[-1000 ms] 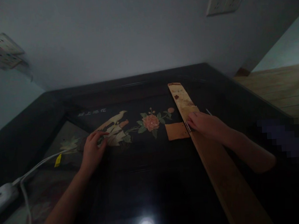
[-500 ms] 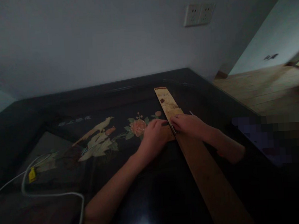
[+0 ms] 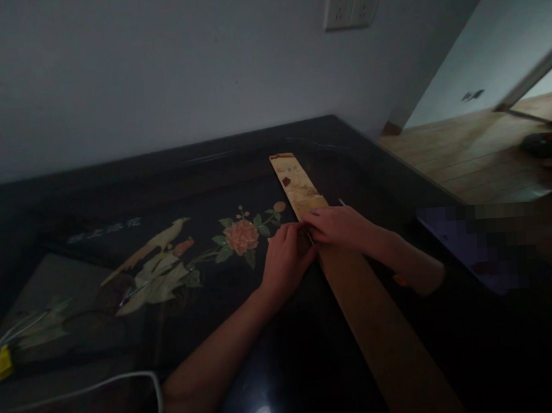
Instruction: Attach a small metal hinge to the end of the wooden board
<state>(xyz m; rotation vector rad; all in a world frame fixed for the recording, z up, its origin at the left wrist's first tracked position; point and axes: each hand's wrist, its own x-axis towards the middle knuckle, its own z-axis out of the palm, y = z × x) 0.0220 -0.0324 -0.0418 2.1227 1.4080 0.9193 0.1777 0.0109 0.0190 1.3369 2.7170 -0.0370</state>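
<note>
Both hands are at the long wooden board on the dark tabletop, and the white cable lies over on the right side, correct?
Not quite: the head view shows the white cable on the left side. Both hands, left hand and right hand, are at the long wooden board on the dark tabletop.

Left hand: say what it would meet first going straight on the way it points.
Most likely the bare right hand, just ahead of the left hand at the edge of the long, flat, brown board; whether the hands touch is unclear.
</note>
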